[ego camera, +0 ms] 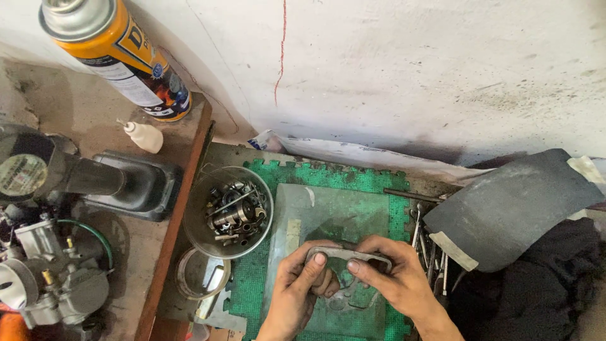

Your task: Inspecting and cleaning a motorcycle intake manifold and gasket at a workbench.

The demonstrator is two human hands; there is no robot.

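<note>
Green mat (379,189) is lying against the wall, a grey plate (328,208) covering its middle, a bowl (196,196) of small metal parts sitting at its left edge, loose tools (429,252) along its right. Both hands are holding a flat metal gasket (344,254) over the plate's near edge: left hand (297,287) and right hand (394,278) are each pinching the top rim, thumbs pressing on it. Looks like inspection or cleaning in hand; the next move likely calls for a steady two-handed grip, since the thin piece could bend.

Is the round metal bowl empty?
No, the metal bowl beside the green mat is full of small metal engine parts, like bolts and gears.
</note>
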